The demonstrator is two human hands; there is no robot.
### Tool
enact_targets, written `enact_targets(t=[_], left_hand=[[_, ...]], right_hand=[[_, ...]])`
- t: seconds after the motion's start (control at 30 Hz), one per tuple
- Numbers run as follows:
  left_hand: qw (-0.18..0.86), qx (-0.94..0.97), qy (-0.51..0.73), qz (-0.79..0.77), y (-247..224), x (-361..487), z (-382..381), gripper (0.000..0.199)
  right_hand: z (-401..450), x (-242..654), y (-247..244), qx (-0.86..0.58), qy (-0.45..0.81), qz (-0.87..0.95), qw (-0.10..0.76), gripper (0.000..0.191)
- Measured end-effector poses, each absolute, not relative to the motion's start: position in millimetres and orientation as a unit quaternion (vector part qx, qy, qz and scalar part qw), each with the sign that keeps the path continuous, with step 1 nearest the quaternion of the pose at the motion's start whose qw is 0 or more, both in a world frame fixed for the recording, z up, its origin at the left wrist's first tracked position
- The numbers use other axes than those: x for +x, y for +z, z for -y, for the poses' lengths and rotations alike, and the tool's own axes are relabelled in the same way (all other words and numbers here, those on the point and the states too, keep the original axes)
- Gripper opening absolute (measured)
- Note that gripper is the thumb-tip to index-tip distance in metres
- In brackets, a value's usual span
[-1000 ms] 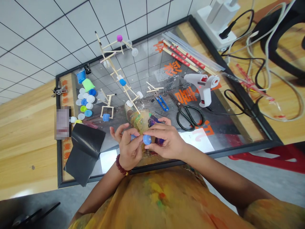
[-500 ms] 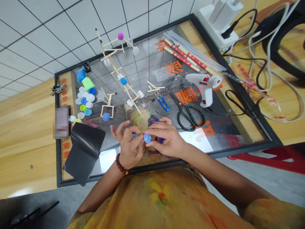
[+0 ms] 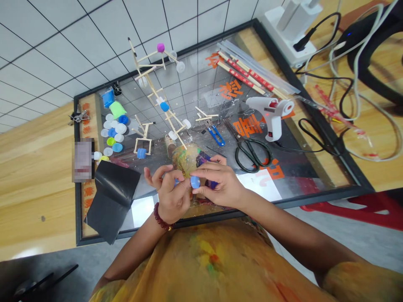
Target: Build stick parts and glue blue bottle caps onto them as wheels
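The table (image 3: 37, 167) carries a black-edged glass board (image 3: 289, 203), and both hands work over its near edge. With the held blue cap as the clock's centre and 12 pointing away from the person, the long stick frame (image 3: 153, 90) lies at 11 o'clock. A black sheet (image 3: 110, 197) is at 9, overhanging the board's near edge, and the red-wrapped sticks (image 3: 242, 75) are at 1, well apart.

The right hand (image 3: 222, 182) holds the cap between thumb and fingers. The left hand (image 3: 170, 191) is drawn in narrow, thumb and forefinger tips close together right beside the cap at 9; whether they grip anything, I cannot tell.

The glue gun (image 3: 272, 114) sits at 2 o'clock, with the scissors (image 3: 250, 153) nearer, also at 2. At 10 is the small stick frame (image 3: 143, 142), with loose caps (image 3: 117, 147) beyond it. The snips (image 3: 215, 134) lie near, at 1. Smallest, the blue cap (image 3: 195, 182) is in the right hand's fingers, above the board.
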State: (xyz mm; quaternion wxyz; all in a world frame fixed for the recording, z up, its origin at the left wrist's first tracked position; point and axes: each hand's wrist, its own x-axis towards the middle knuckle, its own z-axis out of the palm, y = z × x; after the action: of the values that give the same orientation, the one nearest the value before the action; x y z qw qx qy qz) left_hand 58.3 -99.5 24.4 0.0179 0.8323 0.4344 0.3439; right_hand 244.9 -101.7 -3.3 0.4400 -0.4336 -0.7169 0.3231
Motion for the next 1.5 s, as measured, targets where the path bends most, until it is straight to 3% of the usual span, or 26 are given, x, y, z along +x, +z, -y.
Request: enact_targets(t=[0.4,0.87,1.5], left_hand=[[-0.029,0.835,0.355,-0.419,21,64,102,0.028],[0.014,0.855,0.279,-0.436,22,57,104,0.028],[0.028,0.855,0.282,-0.435,22,55,101,0.023]], right_hand=[[101,244,-6,-0.436,0.335,0.713,0.436,0.024],[101,248,-3,-0.423,0.329,0.753,0.382,0.021],[99,251,-2,-0.412,0.357,0.736,0.401,0.026]])
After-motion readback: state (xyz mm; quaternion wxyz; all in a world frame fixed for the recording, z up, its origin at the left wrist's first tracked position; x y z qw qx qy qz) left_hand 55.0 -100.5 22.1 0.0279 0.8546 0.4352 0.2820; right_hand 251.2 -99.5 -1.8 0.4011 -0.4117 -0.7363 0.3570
